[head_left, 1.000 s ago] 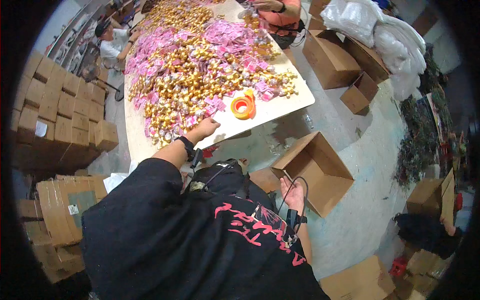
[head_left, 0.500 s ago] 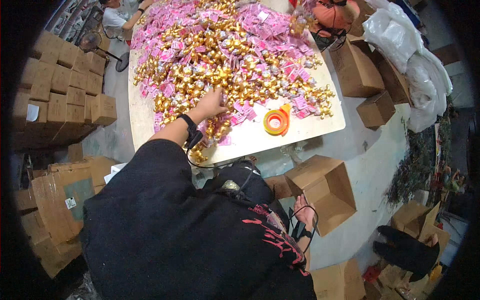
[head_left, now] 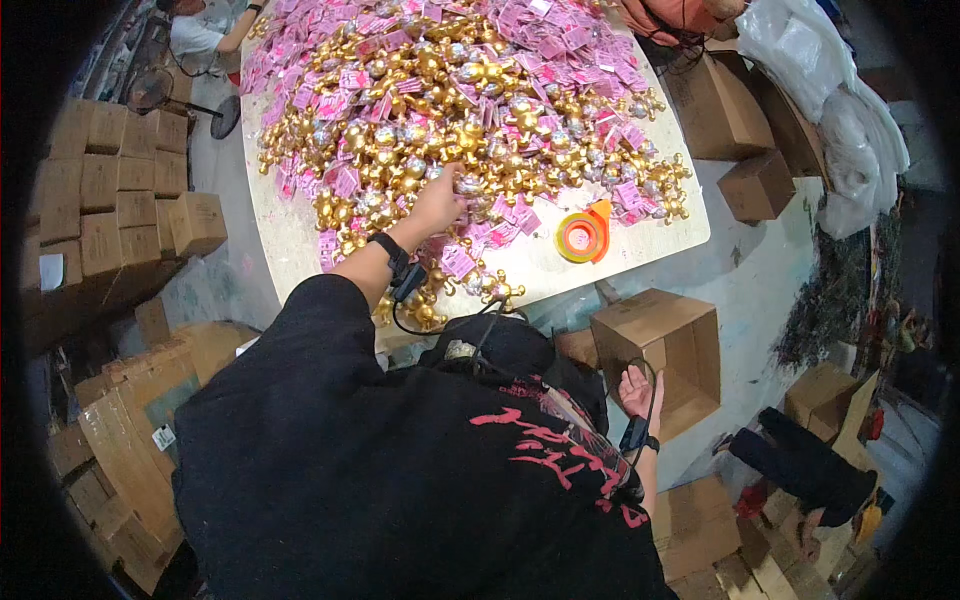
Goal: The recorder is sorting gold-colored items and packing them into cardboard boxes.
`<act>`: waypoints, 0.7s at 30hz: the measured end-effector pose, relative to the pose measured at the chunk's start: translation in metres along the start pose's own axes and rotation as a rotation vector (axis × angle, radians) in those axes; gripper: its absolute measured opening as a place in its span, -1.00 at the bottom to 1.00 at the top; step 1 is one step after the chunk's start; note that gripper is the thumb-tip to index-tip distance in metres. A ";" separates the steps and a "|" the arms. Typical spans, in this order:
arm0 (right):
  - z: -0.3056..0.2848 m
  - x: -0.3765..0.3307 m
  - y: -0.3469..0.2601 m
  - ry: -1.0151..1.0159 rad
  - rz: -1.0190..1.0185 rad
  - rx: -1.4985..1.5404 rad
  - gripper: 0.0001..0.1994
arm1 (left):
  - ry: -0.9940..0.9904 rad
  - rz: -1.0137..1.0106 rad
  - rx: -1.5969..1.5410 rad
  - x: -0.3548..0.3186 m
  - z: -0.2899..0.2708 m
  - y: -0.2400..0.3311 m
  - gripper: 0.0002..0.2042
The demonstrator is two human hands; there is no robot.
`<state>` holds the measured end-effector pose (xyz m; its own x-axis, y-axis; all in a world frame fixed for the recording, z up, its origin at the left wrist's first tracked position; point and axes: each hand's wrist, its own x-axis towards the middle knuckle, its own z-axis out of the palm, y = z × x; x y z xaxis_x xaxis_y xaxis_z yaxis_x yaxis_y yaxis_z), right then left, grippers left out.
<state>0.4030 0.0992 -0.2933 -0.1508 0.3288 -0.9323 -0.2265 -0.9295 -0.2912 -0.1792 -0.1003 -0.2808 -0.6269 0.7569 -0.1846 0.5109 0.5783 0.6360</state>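
A large heap of shiny gold toy figures (head_left: pixel 405 165), with silver parts and pink cards (head_left: pixel 550 45), covers the pale table (head_left: pixel 640 255). My left hand (head_left: pixel 432 208) reaches into its near side, fingers curled around a gold figure (head_left: pixel 467 185); the fingertips are partly hidden. By that wrist, several gold figures and a pink card (head_left: pixel 457 262) lie near the table's front edge. Palm up and fingers apart, my right hand (head_left: pixel 636 392) is low at my right side, with nothing in it. Beside it stands an open cardboard box (head_left: pixel 655 325).
An orange tape dispenser (head_left: pixel 582 237) lies at the table's right front. Stacked cartons (head_left: pixel 120 190) stand left, with a fan (head_left: pixel 150 92) behind. More boxes (head_left: pixel 725 110) and white plastic sheeting (head_left: pixel 805 70) are at right. Co-workers (head_left: pixel 198 35) are across the table and at lower right (head_left: pixel 805 470).
The view has shifted slightly. Another gold figure now lies at the table's front edge near my left wrist. My left hand is again at the heap; my right hand stays beside the box.
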 end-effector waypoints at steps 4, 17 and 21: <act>0.026 -0.005 -0.013 -0.288 0.146 -0.265 -0.32 | 0.016 -0.215 -0.420 -0.009 -0.025 0.010 -0.48; 0.339 -0.098 0.012 -0.861 -0.776 -1.754 -0.65 | -0.049 -0.221 -1.417 -0.045 -0.095 0.130 -0.55; 0.383 -0.114 0.053 -1.041 -1.360 -1.499 -0.35 | -0.045 -0.046 -1.504 -0.053 -0.130 0.194 -0.62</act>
<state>0.0394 0.0761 -0.1205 -0.9787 0.1503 0.1399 -0.0257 0.5863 -0.8097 -0.1236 -0.0676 -0.0506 -0.5928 0.7718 -0.2299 -0.5891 -0.2209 0.7773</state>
